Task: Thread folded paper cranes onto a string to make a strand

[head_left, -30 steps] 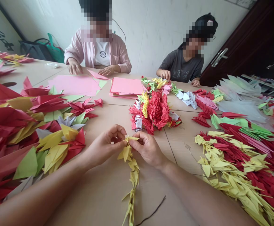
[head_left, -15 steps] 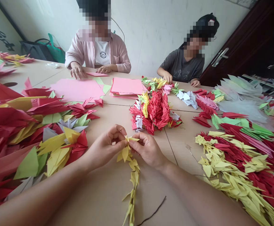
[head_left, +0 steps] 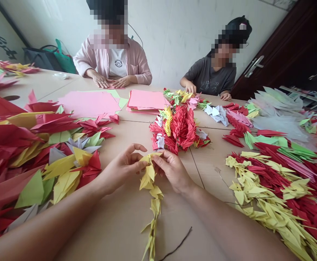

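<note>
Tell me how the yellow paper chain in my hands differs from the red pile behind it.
The yellow paper chain is one thin line of folded pieces, pinched at its top by the left hand and right hand; the red pile is a bunched heap that nobody touches. The chain is all yellow; the pile is mostly red with some yellow and white. Both are folded paper on the table.

The yellow paper chain (head_left: 152, 203) runs off the picture's lower edge, so its tail end stays unseen, and the dark wire (head_left: 178, 244) beside it is cut off there too. Its top piece is partly covered by the fingertips (head_left: 158, 159) of the right hand (head_left: 173, 172), perhaps pinched. The red paper pile (head_left: 17, 145) at the table's left edge is cropped.
</note>
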The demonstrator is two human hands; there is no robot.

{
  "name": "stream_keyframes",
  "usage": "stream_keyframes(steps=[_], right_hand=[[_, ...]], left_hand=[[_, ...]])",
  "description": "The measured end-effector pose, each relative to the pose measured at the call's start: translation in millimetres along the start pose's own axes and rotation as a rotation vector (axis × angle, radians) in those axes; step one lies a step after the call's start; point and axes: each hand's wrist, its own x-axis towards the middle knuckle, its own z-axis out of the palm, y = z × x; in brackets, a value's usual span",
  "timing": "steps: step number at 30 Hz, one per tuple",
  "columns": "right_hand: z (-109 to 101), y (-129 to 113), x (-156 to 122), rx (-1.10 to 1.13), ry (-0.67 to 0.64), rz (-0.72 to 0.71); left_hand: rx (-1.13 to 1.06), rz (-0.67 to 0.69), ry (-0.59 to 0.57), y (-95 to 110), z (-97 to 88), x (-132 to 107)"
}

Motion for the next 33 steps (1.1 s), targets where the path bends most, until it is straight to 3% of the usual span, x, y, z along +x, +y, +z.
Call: stream_keyframes(steps=[14, 19, 33], right_hand=[[0.2, 0.7, -3.6, 0.054, -0.087, 0.020], [1.3, 7.0, -2.5, -0.092, -0.079, -0.114], [-1.7, 4.4, -0.8, -0.292, -0.007, -0.279]], left_hand=[[-0.239, -0.105, 0.209, 1.9, -0.4, 4.3], [-0.271, -0.107, 0.217, 1.9, -0.3, 4.2], [-0.270, -0.104, 0.186, 2.1, -1.4, 3.0]])
